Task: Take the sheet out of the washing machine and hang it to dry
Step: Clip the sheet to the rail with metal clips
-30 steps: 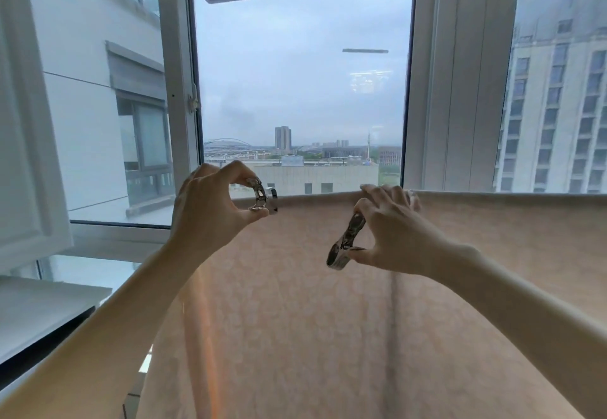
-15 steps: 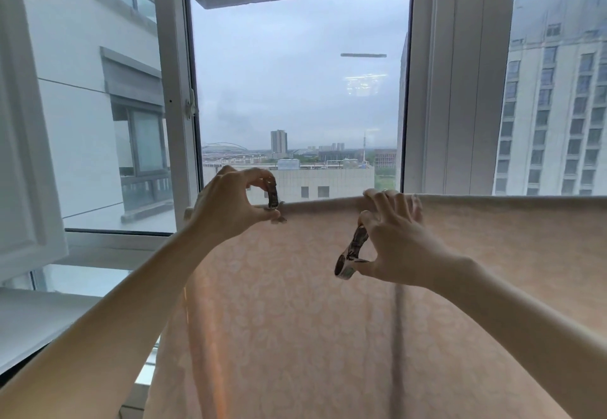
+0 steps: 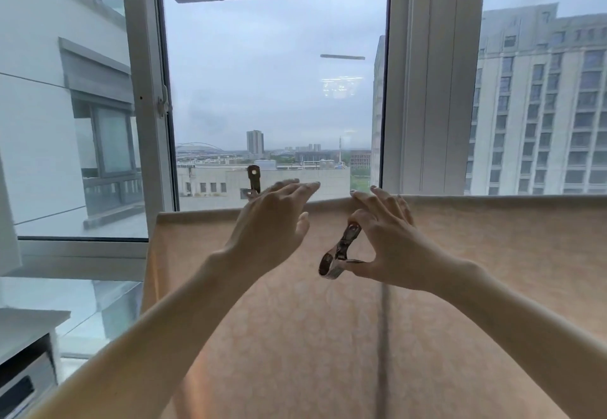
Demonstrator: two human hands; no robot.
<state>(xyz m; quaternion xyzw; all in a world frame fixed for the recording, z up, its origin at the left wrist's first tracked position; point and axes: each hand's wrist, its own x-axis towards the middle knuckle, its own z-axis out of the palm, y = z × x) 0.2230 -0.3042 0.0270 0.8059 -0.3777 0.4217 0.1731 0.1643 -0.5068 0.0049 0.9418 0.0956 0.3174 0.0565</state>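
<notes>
A: What are the hands doing?
B: The left hand [image 3: 272, 221] is spread open, holding nothing, just right of a metal clip [image 3: 253, 182] standing on the sheet's [image 3: 328, 336] top edge. The right hand [image 3: 387, 241] pinches a second clip [image 3: 340, 249].
A: And the sheet?
B: Hanging below the window frame [image 3: 427, 90].
</notes>
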